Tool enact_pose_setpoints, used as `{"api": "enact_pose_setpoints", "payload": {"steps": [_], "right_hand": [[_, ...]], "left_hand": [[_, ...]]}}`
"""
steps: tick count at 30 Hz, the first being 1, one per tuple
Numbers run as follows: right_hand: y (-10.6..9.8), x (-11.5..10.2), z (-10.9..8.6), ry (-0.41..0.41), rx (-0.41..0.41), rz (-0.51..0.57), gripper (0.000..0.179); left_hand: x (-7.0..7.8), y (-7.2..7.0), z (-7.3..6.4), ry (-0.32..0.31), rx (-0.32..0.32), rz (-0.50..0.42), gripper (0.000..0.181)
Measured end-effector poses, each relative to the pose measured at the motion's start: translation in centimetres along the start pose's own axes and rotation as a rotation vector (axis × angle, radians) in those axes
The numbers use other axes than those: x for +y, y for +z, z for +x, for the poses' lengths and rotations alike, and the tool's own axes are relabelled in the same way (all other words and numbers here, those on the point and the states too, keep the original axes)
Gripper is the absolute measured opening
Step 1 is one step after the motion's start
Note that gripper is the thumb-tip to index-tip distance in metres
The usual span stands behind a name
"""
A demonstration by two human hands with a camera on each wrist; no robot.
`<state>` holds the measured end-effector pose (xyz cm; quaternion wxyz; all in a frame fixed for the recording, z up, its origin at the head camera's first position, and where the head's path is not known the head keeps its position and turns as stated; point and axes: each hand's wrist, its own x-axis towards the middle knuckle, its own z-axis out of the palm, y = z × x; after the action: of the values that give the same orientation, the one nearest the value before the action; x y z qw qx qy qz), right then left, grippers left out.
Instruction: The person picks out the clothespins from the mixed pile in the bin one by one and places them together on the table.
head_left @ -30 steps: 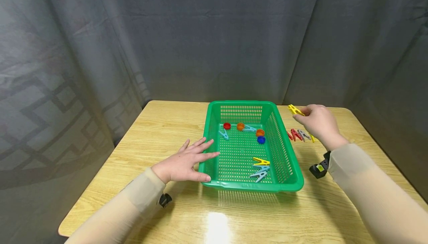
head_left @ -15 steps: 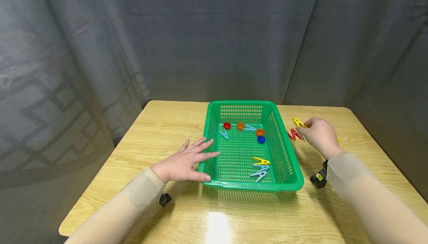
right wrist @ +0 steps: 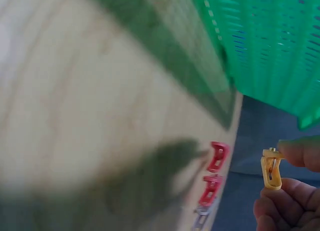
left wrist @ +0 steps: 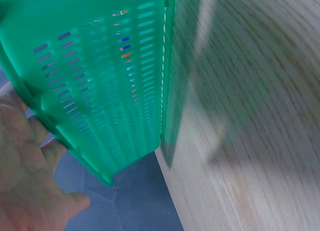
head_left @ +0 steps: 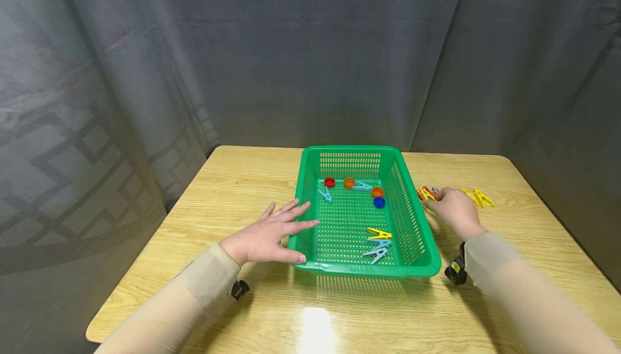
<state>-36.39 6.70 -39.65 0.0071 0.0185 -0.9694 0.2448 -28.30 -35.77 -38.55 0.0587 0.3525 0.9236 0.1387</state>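
Note:
My right hand [head_left: 455,213] pinches a yellow clothespin [right wrist: 271,172] between thumb and fingers, just outside the basket's right wall. In the head view this clothespin overlaps the red clothespins [right wrist: 218,157] on the table. Behind those lies a grey clothespin [right wrist: 201,219], partly hidden by the hand in the head view. My left hand [head_left: 267,238] lies with fingers spread over the left rim of the green basket [head_left: 359,269]. Inside the basket are light blue clothespins [head_left: 325,195], a yellow clothespin [head_left: 379,234], orange caps [head_left: 377,192], a red cap [head_left: 329,182] and a blue cap [head_left: 379,202].
Two more yellow clothespins [head_left: 482,198] lie on the wooden table [head_left: 233,181] right of my right hand. A grey curtain [head_left: 310,74] hangs behind the table's far edge. Black wrist cameras [head_left: 456,272] sit below both wrists.
My right hand has come down and to the left with the yellow clothespin, toward the red ones. The yellow clothespins at the right are now uncovered. My left hand has stayed put.

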Motion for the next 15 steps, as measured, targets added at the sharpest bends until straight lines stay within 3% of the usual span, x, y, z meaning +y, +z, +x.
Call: {"api": "enact_pose_setpoints", "payload": {"steps": [15], "right_hand": [[2.5,1.0,0.2,0.048,-0.065,-0.015,0.041]], "left_hand": [[-0.1,0.1,0.0,0.006,0.005,-0.013,0.076]]}}
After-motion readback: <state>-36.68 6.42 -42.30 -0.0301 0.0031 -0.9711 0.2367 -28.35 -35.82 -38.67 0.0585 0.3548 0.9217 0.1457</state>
